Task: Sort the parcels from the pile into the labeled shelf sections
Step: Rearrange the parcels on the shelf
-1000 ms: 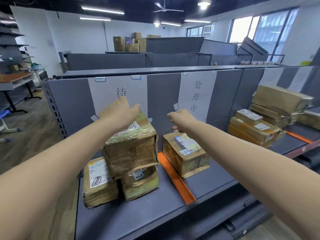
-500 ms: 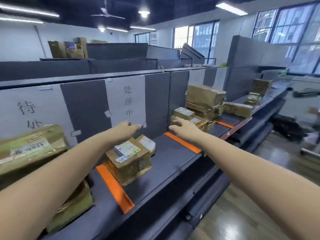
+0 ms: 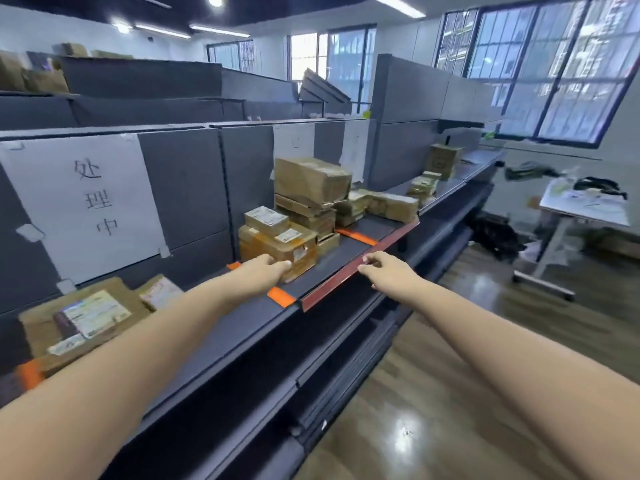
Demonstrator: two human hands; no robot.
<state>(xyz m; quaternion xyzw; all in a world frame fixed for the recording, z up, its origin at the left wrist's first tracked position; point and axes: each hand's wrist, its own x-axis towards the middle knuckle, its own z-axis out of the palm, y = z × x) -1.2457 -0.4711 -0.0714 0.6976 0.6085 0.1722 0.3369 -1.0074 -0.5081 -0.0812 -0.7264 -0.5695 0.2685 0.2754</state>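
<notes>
A pile of brown taped parcels [image 3: 294,220] stands on the dark shelf [image 3: 242,320], past an orange tape divider [image 3: 280,296]. My left hand [image 3: 266,271] reaches out empty, fingertips close to the pile's lowest parcel [image 3: 280,249]. My right hand [image 3: 384,270] is empty too, fingers apart, hovering at the shelf's red front edge strip [image 3: 360,265]. Two sorted parcels [image 3: 86,317] lie at the left under the white paper label [image 3: 86,202] with handwritten characters. More parcels [image 3: 391,206] lie further right along the shelf.
A second orange divider [image 3: 356,236] crosses the shelf behind the pile. A single box [image 3: 443,160] stands at the shelf's far end. A white table [image 3: 581,209] with clutter and dark bags [image 3: 495,233] occupy the wooden floor to the right. Lower shelves run below.
The view has swung right along the shelf. Both hands have travelled from the labelled middle section toward the parcel pile; the left section's parcels have left the view.
</notes>
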